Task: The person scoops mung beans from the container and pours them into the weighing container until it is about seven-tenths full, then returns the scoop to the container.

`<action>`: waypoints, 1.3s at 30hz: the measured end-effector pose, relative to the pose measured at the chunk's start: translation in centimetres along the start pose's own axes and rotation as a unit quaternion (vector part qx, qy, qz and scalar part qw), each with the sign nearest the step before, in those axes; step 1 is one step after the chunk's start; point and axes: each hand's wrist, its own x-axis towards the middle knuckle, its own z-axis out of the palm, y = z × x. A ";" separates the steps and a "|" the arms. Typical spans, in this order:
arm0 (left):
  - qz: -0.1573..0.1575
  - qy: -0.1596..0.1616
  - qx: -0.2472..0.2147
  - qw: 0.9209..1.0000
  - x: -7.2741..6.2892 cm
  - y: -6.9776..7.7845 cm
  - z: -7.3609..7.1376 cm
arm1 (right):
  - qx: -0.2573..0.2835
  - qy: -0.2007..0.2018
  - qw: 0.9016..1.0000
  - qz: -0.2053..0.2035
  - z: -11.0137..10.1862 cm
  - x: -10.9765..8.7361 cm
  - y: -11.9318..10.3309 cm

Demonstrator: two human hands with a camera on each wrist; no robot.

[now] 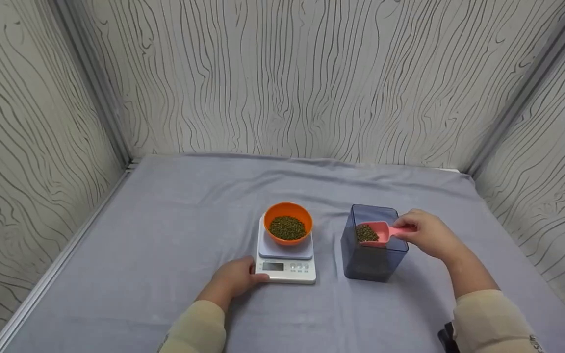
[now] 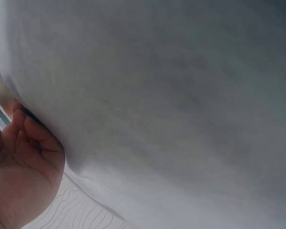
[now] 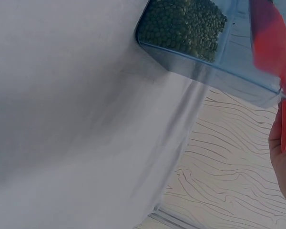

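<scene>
In the head view my right hand (image 1: pixel 429 234) pinches the handle of a pink scoop (image 1: pixel 383 232) over the open top of a tinted clear container (image 1: pixel 368 264). Small green beans, like mung beans (image 1: pixel 366 233), lie in the scoop. The right wrist view shows more beans (image 3: pixel 181 28) inside the container, below the red-looking scoop (image 3: pixel 271 45). My left hand (image 1: pixel 235 275) grips the left front corner of a white kitchen scale (image 1: pixel 282 278), thumb on its front edge. An orange bowl (image 1: pixel 287 208) with beans in it stands on the scale's platform. The display reading is illegible.
A grey cloth (image 1: pixel 165 235) with some folds covers the table. Wood-grain panels (image 1: pixel 272 78) rise behind and at both sides, with metal rails (image 1: pixel 89 78) at the corners. A black object (image 1: pixel 447 338) shows beside the right sleeve.
</scene>
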 end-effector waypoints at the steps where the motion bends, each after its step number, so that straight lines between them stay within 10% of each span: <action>1: 0.001 0.000 0.000 1.000 0.0 0.0 0.0 | 0.004 -0.001 1.000 0.004 0.0 -0.1 0.1; 39: -0.011 -0.001 0.002 1.000 0.2 -0.4 0.4 | 0.177 0.013 0.979 0.098 0.7 -2.4 2.8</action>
